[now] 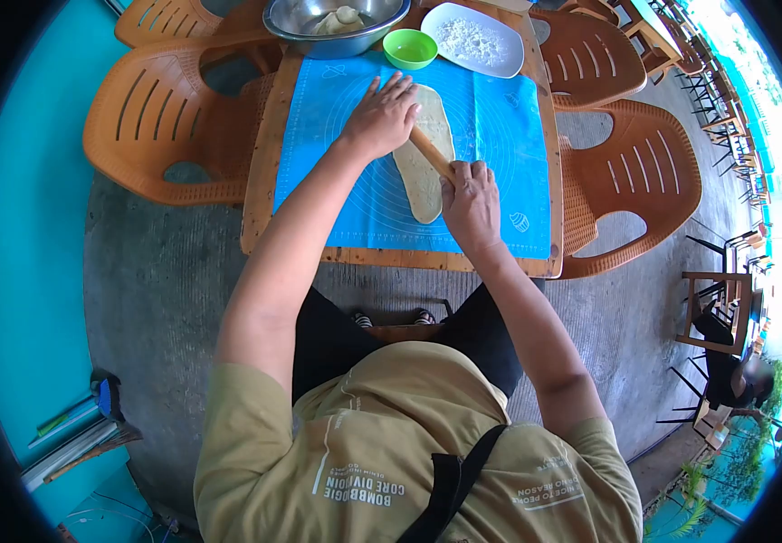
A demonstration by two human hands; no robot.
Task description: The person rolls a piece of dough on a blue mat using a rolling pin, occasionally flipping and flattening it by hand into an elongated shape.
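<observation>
A long, flattened oval of dough (420,185) lies on the blue printed mat (346,213). Across it, at a slant, rests a wooden rolling pin (432,153). My left hand (382,116) is at the pin's upper left end, its fingers over the end and partly spread. At the lower right end my right hand (472,206) has its fingers wrapped round the pin. Past the far end of the dough stands a green bowl (410,49), beside a white plate (512,56) with white flour on it.
A metal bowl (296,39) holding pale dough stands at the table's far left. The mat covers most of the wooden table (382,258). Orange chairs (160,122) flank both sides. A person in dark clothes (726,376) sits far off at the right.
</observation>
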